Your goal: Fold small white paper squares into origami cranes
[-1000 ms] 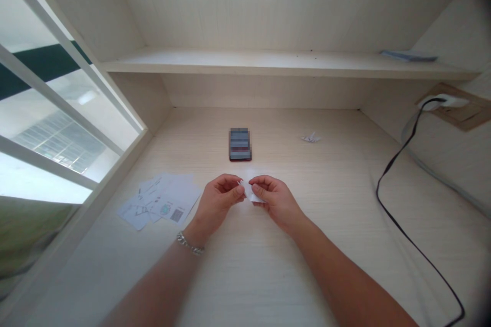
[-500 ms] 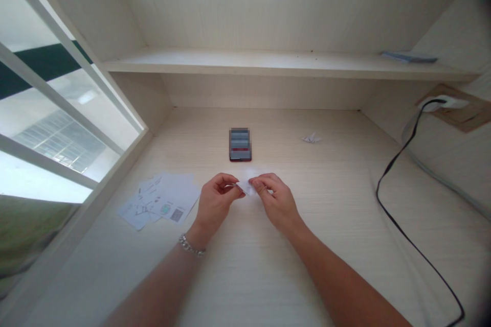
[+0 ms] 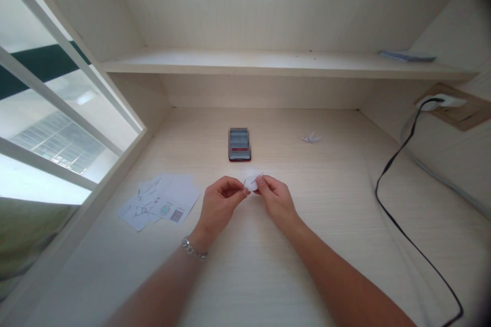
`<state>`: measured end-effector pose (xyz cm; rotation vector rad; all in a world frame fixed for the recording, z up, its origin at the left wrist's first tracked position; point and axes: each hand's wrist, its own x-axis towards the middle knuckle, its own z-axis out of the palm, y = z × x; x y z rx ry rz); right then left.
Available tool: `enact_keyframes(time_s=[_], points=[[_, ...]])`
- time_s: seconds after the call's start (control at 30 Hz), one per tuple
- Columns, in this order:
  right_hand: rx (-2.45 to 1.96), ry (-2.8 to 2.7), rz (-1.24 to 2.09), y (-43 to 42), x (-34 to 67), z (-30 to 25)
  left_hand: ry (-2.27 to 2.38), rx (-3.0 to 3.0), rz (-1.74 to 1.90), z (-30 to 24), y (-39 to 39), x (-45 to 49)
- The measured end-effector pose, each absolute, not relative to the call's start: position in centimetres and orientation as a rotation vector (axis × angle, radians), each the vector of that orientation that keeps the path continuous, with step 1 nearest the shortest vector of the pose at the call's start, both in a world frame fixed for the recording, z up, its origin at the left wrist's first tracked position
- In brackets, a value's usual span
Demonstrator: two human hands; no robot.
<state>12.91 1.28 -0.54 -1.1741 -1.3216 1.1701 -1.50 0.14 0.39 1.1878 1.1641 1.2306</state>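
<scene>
Between my hands is a small folded piece of white paper (image 3: 251,183) with a dark printed mark on it, held just above the desk. My left hand (image 3: 223,200) pinches its left side between thumb and fingers; a chain bracelet circles that wrist. The right edge is pinched by my right hand (image 3: 276,196). Parts of the paper are hidden by the fingertips. Just beyond it lies a phone (image 3: 240,144) with a blurred screen. A small folded paper figure (image 3: 311,138) rests farther back to the right.
Several printed paper sheets (image 3: 180,191) overlap on the desk (image 3: 249,276) at left. A black cable (image 3: 383,209) runs from the wall socket (image 3: 456,102) down the right side. Above the desk, a shelf (image 3: 238,64) carries a flat bluish item (image 3: 407,56).
The paper has turned in my fingers and shows a dark mark on its face. Both hands have shifted slightly right, the left one most.
</scene>
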Motion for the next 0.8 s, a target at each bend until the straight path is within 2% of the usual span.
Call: enact_keyframes(time_s=[0.2,0.4,0.6,0.8], points=[[-1.047,-1.054,1.365,1.1,12.5,-0.7,1.190,1.216,1.175,-0.4,0.4,-1.6],[-1.157,-1.118,1.275,1.2,12.7,-1.1,1.185,1.210,1.141,-0.7,0.4,-1.6],[-1.154,-0.982,1.387,1.3,12.7,-0.9,1.180,1.140,1.085,-0.2,0.3,-1.7],[-1.180,-0.957,1.346,1.5,13.2,-0.7,1.190,1.106,1.085,0.4,0.9,-2.3]])
